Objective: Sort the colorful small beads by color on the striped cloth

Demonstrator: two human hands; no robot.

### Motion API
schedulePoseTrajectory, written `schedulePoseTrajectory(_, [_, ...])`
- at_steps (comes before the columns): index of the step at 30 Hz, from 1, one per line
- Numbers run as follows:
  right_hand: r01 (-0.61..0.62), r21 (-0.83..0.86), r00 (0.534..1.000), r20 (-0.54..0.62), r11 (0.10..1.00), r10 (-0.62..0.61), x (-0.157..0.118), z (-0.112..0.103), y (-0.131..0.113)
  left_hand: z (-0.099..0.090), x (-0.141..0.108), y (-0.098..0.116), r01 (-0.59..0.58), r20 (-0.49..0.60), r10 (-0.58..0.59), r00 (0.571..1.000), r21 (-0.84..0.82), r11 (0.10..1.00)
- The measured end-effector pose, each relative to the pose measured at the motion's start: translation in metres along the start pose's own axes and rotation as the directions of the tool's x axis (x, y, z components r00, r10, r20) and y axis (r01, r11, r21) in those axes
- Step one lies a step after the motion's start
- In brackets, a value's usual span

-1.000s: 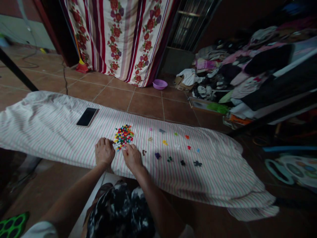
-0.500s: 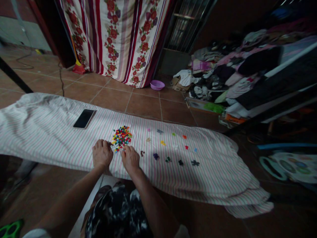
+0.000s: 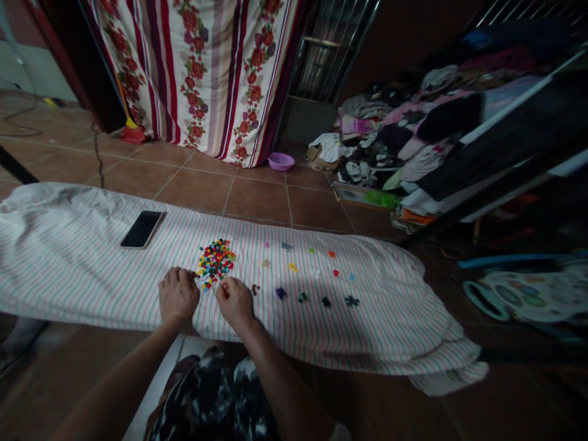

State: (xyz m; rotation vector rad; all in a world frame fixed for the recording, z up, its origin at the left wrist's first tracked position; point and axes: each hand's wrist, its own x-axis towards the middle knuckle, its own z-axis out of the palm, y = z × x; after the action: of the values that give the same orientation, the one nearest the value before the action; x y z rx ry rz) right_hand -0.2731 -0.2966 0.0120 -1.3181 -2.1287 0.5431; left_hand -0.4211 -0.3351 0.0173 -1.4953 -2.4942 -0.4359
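A mixed heap of tiny coloured blocks [image 3: 215,262] lies on a striped cloth [image 3: 367,349]. At its left edge rests my left hand [image 3: 178,295], fingers bent down and closed; whatever they hold, if anything, is hidden. My right hand [image 3: 234,300] is closed in a pinch at the heap's lower right edge, and I cannot make out what is between the fingertips. Small single-colour groups sit to the right: brown pieces [image 3: 255,289] nearest my right hand, then purple pieces [image 3: 280,293], yellow pieces [image 3: 293,267] and dark grey-green pieces [image 3: 351,301], among several others.
A phone [image 3: 142,229] lies on the cloth left of the heap. Beyond the cloth-covered surface are a tiled floor, a purple basin [image 3: 281,162], a floral curtain [image 3: 215,79] and a broom [image 3: 132,130]. Piled clothes [image 3: 413,122] fill the right background.
The whole view has shifted, so the cloth and heap appear a little further left and lower. My right hand's fingers look more curled into a pinch; my left hand stays by the heap.
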Motion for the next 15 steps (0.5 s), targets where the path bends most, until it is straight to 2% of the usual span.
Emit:
schedulePoseTrajectory(3, [0.014,0.132,1.0,-0.01,0.991,-0.013,0.006,-0.012,0.009,0.0,0.0,0.0,0.001,0.004,-0.001,1.0,-0.017,1.0])
schedulePoseTrajectory(7, [0.006,0.212,0.992,-0.124,0.977,0.02,0.023,-0.032,0.033,0.001,0.0,0.0,0.002,0.01,-0.001,1.0,-0.023,1.0])
schedulePoseTrajectory(12, [-0.025,0.201,0.963,-0.257,0.979,0.077,0.052,-0.06,0.086,0.002,0.0,-0.001,0.001,0.007,0.0,1.0,-0.018,1.0])
schedulePoseTrajectory(15, [-0.112,0.153,0.94,-0.304,0.982,0.155,0.066,-0.077,0.12,0.004,0.0,-0.001,-0.002,0.005,0.002,1.0,-0.015,1.0])
